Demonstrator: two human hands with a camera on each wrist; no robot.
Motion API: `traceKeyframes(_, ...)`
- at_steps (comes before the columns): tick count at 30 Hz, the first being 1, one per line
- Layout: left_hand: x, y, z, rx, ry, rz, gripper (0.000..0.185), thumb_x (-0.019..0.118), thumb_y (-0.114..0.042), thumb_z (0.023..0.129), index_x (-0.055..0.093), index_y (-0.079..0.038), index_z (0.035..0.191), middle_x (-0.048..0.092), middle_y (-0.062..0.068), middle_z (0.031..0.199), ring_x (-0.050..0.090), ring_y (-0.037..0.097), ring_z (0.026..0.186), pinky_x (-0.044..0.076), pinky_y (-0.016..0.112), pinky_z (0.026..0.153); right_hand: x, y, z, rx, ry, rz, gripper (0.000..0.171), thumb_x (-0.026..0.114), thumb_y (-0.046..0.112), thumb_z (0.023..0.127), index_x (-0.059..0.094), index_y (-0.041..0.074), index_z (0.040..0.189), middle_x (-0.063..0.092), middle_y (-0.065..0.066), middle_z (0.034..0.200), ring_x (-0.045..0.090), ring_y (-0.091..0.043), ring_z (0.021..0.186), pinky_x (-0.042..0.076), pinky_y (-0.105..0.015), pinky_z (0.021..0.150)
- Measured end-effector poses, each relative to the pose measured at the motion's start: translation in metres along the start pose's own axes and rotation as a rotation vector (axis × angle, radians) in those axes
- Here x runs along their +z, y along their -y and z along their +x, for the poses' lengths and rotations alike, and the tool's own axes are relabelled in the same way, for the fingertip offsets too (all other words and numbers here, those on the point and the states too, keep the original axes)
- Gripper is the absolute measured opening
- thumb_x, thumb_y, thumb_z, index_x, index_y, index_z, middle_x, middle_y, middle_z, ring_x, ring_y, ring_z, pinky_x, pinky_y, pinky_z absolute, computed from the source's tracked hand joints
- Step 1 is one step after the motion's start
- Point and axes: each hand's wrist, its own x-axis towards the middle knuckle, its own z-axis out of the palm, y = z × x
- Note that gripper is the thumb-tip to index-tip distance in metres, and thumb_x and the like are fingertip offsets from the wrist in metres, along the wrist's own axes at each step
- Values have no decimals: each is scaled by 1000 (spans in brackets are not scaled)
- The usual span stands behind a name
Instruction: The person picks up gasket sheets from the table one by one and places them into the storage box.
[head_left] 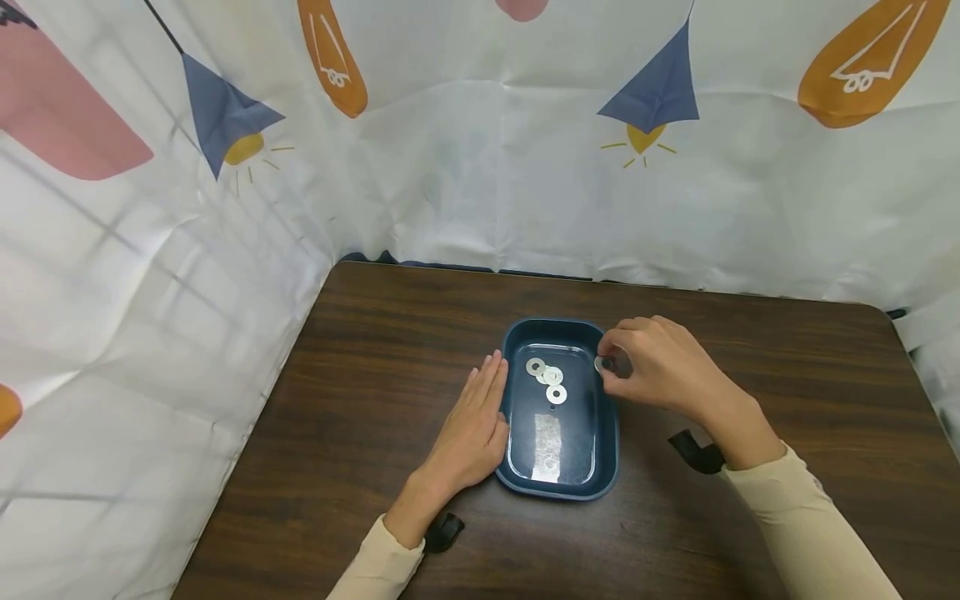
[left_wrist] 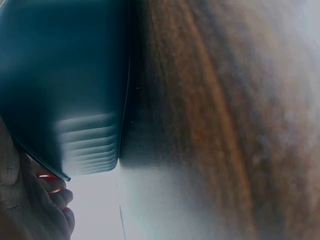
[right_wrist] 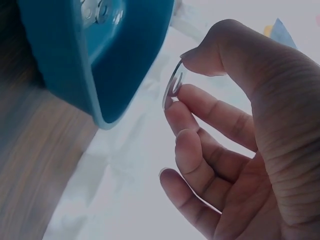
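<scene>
A dark blue tray point(head_left: 607, 450) sits on the wooden table point(head_left: 360, 400) with three flat metal washers point(head_left: 547, 377) lying in its far half. My left hand point(head_left: 474, 425) lies flat on the table, fingers straight, its edge against the tray's left wall point(left_wrist: 65, 85). My right hand point(head_left: 660, 362) hovers at the tray's far right rim and pinches another washer point(head_left: 604, 364) between thumb and fingertips. In the right wrist view that washer point(right_wrist: 172, 85) is seen edge-on, beside the tray's outer wall point(right_wrist: 75, 70).
A white printed cloth point(head_left: 187, 250) walls the table at the back and left. A small silvery patch point(head_left: 547, 446) shows on the tray's floor near its front. Black wrist straps point(head_left: 693, 450) sit at both sleeves.
</scene>
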Motion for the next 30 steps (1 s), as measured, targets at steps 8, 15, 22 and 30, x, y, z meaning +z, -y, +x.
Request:
traceKeyframes(8, 0, 0, 1, -1, 9, 1, 75, 47, -17, 104, 13, -9, 171, 5, 2, 182, 7, 18, 169, 16, 45, 138, 2, 7, 9, -28, 11, 31, 14, 81, 26, 82, 80, 16, 92, 71, 4, 82, 52, -8, 68, 48, -30, 67)
traceKeyframes(15, 0, -1, 1, -10, 10, 1, 76, 47, -18, 105, 12, -10, 171, 4, 0, 182, 7, 19, 169, 16, 46, 138, 2, 13, 16, -57, 7, 41, 12, 81, 24, 82, 78, 17, 91, 68, 5, 80, 51, -8, 68, 46, -30, 69)
traceKeyframes(22, 2, -1, -2, -21, 4, -8, 76, 48, -19, 104, 13, -11, 171, 4, 0, 182, 8, 19, 169, 18, 48, 137, 6, 23, 23, -63, 44, 53, 12, 79, 25, 83, 79, 17, 92, 66, 4, 79, 52, -10, 70, 47, -30, 68)
traceKeyframes(30, 3, -1, 0, -23, 14, -17, 77, 48, -18, 104, 11, -12, 171, 1, -3, 181, 6, 17, 169, 16, 46, 138, 8, 32, 32, -121, 37, 55, 12, 79, 22, 82, 78, 14, 91, 71, 2, 82, 54, -11, 70, 51, -33, 71)
